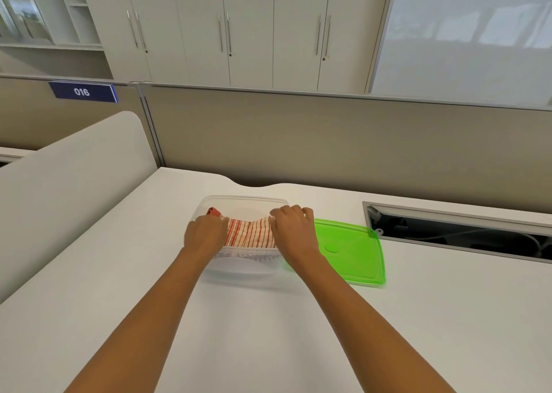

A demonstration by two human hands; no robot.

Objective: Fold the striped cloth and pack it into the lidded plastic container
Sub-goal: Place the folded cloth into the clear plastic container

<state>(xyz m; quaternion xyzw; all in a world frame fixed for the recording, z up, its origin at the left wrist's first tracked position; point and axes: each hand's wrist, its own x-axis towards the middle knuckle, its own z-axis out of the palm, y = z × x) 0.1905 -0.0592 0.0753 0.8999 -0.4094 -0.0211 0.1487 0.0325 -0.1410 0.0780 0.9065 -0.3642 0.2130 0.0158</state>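
A folded cloth with red and white stripes [249, 234] lies inside a clear plastic container [239, 201] on the white desk. My left hand [204, 234] grips the cloth's left end inside the container. My right hand [291, 228] presses down on its right end, fingers curled over the fabric near the container's right wall. A red corner of the cloth [213, 212] sticks up beside my left hand. The green lid [352, 252] lies flat on the desk just right of the container, apart from it.
The white desk [268, 333] stretches toward me. An open cable trough [460, 231] cuts into the desk at the right. A beige partition [298, 129] stands behind the desk, and a white curved divider [68, 177] rises at the left.
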